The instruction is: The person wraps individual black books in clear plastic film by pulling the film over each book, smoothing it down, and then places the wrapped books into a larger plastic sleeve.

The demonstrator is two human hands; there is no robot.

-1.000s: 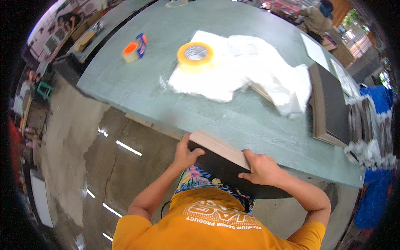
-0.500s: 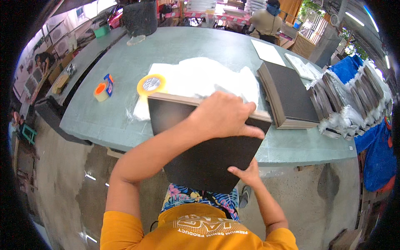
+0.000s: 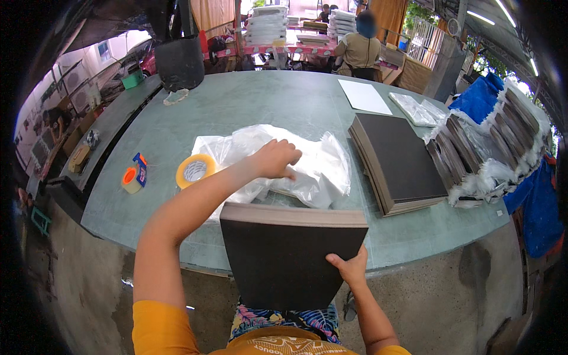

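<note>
A thick stack of black-faced boards (image 3: pixel 284 260) with grey-brown edges stands tilted against my lap at the table's front edge. My right hand (image 3: pixel 353 266) is shut on its right side, thumb across the black face and fingers hidden behind. My left hand (image 3: pixel 277 160) is off the stack, over a pile of clear plastic bags (image 3: pixel 319 171). Its fingers are loosely bent, with a gap between them and the thumb, and nothing shows in it. Left of the bags lies a yellow roll of tape (image 3: pixel 196 171).
Farther left is a blue and orange tape dispenser (image 3: pixel 136 174). To the right lie another black board stack (image 3: pixel 399 163), a white sheet (image 3: pixel 364 96), flat plastic packs (image 3: pixel 414 109) and plastic-wrapped bundles (image 3: pixel 485 148). A black bin (image 3: pixel 180 64) stands far left; a person (image 3: pixel 360 52) sits beyond the green table (image 3: pixel 248 97).
My left hand has let go of the stack's top edge and moved away over the plastic bags. The stack is lower and more level, still in my right hand. The view has tipped up.
</note>
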